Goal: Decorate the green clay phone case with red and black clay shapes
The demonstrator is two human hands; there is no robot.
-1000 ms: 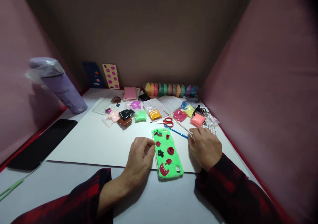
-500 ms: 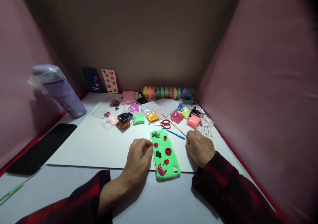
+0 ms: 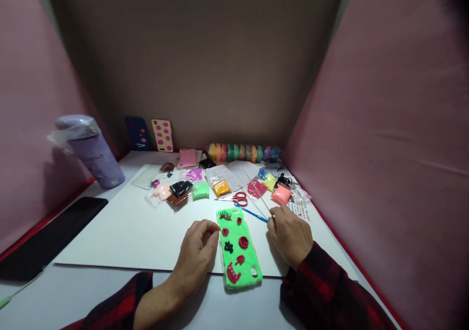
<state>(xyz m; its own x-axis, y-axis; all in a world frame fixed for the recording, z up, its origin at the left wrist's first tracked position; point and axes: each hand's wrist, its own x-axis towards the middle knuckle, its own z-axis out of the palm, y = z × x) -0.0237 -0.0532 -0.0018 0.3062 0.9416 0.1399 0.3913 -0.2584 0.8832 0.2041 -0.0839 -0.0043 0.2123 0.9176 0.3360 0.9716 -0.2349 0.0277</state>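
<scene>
A phone case (image 3: 249, 260) covered in bright green clay lies on the white board, its near end past the board's front edge. On it sit a black star (image 3: 228, 247), a red round button shape (image 3: 244, 242), a red toothed mouth (image 3: 233, 273) and other small red pieces. My left hand (image 3: 196, 247) pinches at the case's left edge, thumb and forefinger together. My right hand (image 3: 291, 235) is closed on a thin wooden stick (image 3: 252, 183), which slants up and away to the left. Beside that hand lies a blue tool (image 3: 252, 214); red-handled scissors (image 3: 240, 199) rest behind the case.
Behind are several clay packets, such as an orange one (image 3: 222, 188) and a coral one (image 3: 281, 195), and a paper sheet (image 3: 242, 174). A purple bottle (image 3: 95, 154) and a dark phone-like slab (image 3: 51, 237) stand at left. Two decorated cases (image 3: 162, 135) lean on the back wall.
My right hand has lifted the wooden stick off the board. My left hand stays at the case's edge. The whole view has tilted, so things sit lower.
</scene>
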